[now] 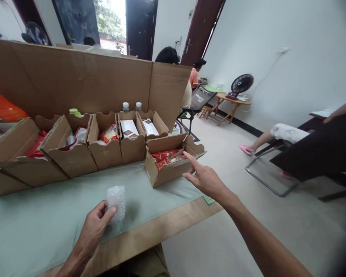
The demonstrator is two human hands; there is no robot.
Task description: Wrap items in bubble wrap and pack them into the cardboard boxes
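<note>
one hand on bubble wrap, one hand at a small box

the left hand (94, 227) is closed on a small piece of bubble wrap (117, 200). the thumb and fingers pinch its lower left side. the bubble wrap stands up just above the green mat (46, 223) that lies on the table (161, 227), close to the person.

the right hand (204, 177) is stretched out far. its fingers are loose and spread, and it holds nothing. the pointing finger lies at the right wall of a small box (167, 173) and looks to touch it.

the small box is open on top. it sits at the right end of the green mat, near the table's edge. red packs (165, 156) lie inside it.

behind the small box is a row of boxes (75, 154), side by side, with more packs in them. two bottles (126, 107) with white caps stand at the back of the row. a tall cardboard wall (89, 80) stands behind them all.

far off on the right, a black fan (241, 83) sits on a little wooden stand. a person's leg (265, 137) shows by a chair.
</note>
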